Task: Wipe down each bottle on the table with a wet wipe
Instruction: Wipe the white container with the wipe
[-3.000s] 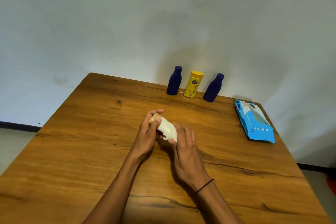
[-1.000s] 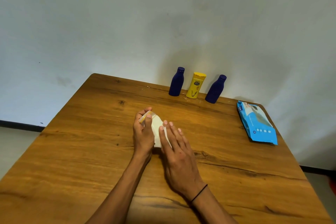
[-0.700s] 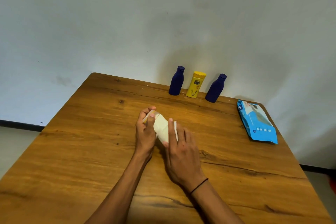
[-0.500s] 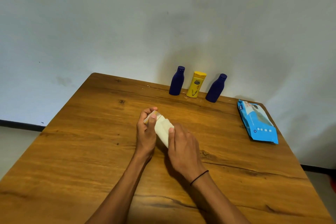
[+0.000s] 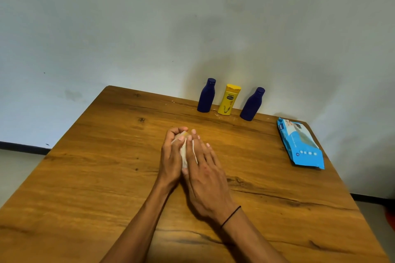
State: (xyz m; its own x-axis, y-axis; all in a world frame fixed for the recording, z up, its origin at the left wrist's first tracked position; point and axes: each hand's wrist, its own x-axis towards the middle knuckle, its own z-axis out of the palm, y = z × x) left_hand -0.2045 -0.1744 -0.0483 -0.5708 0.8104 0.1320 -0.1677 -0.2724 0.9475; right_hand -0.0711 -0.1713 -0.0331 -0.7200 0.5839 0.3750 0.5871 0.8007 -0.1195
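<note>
While left hand (image 5: 171, 156) fingers grasp bottle (image 5: 185, 134) | white wipe (image 5: 183, 153) covers it | right hand (image 5: 203, 168) fingers flat, pressing

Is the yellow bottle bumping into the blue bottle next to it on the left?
Apart. The head view shows a thin strip of wall and table between the yellow bottle and the left blue bottle.

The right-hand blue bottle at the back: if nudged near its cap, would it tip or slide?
Probably tip. The right blue bottle looks tall and narrow-necked on a small base. It already appears to lean, though the wide lens may cause that. The wooden table looks smooth, so a low push might slide it instead.
</note>
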